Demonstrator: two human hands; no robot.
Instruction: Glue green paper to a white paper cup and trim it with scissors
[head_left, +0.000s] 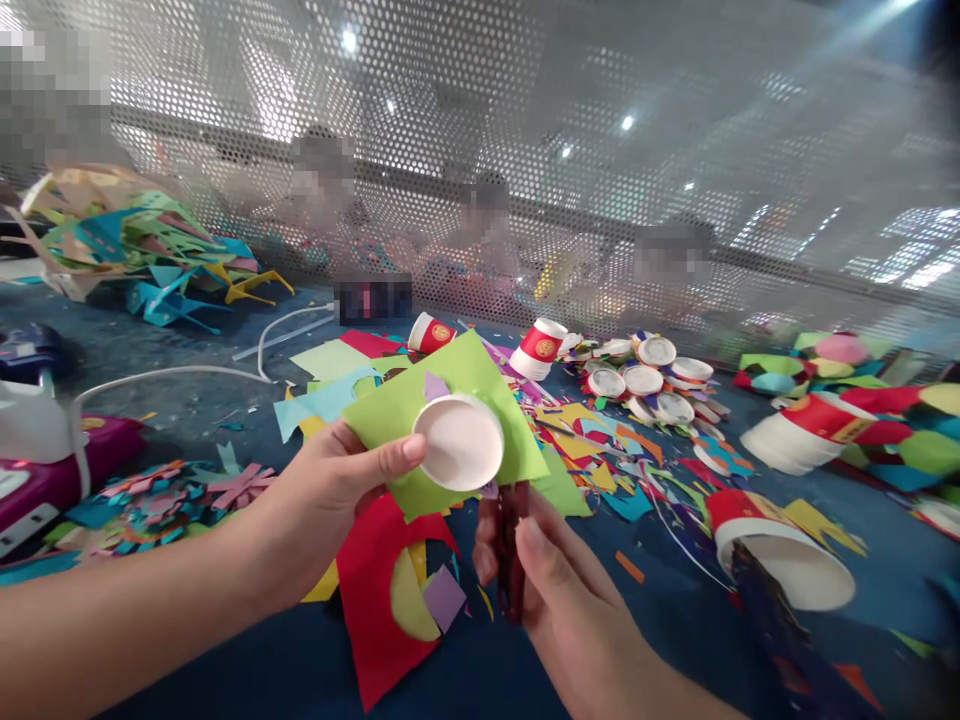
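Observation:
My left hand (352, 475) is closed on a light green paper sheet (480, 370). Its thumb presses a round white paper-cup base (459, 442) against the sheet. Small purple paper bits (435, 386) show at the upper left and lower edge of the base. My right hand (559, 570) is wrapped round a slim dark red tool (511, 555) just below the sheet's lower edge. The tool's tip is hidden, and I cannot make out its exact kind. Below the hands lies a red paper piece (367, 600) with a round cut-out, partly over yellow paper, beside a purple square (445, 598).
Red-and-white paper cups (540, 348) stand or lie around, one large cup (787, 560) tipped at right. Cup-base discs (643, 380) pile up beyond the scraps. At left are a folded-paper pile (142, 235), a white cable (172, 370) and a purple box (112, 450). People sit behind the perforated screen (450, 90).

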